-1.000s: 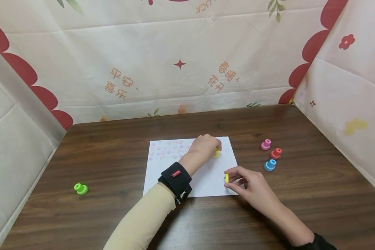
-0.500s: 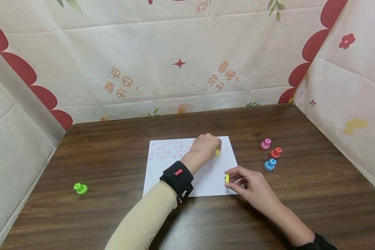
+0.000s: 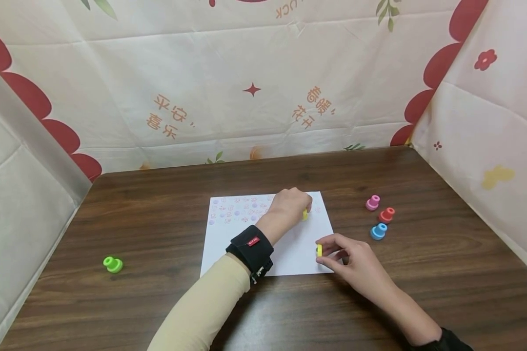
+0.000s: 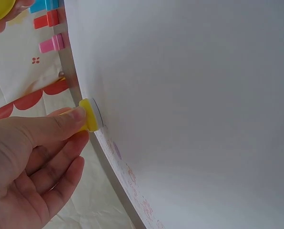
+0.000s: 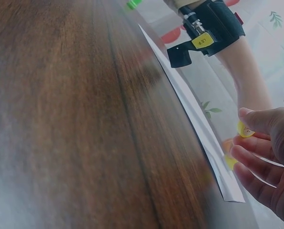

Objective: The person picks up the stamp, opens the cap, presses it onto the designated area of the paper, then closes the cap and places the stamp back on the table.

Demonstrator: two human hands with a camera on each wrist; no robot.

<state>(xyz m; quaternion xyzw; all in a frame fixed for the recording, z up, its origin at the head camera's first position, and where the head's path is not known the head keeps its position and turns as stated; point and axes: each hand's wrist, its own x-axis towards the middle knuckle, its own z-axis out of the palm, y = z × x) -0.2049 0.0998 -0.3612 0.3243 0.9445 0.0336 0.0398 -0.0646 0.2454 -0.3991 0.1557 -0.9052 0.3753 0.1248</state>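
Note:
Between thumb and fingertips my left hand [image 3: 288, 204] pinches a yellow stamp [image 4: 90, 115], its pale base right at the surface of a white sheet of paper [image 3: 298, 253], near the sheet's far right. Rows of small red and purple stamped prints [image 3: 237, 209] run along the far part of the sheet, partly hidden by the left hand. Low over the sheet's near right corner, my right hand [image 3: 355, 261] holds a small yellow round cap [image 5: 245, 130] by its edge, with red marks on its face.
On the table [image 3: 158, 302], to the right of the paper, stand a pink stamp [image 3: 372, 203], a red stamp [image 3: 387, 215] and a blue stamp [image 3: 378, 231]. A green stamp [image 3: 112, 264] is far to the left. A patterned cloth [image 3: 219, 97] hangs behind the table.
My left wrist and forearm have shifted slightly to the right, while the left fingers stay at the same spot on the paper. The right hand is nearly still.

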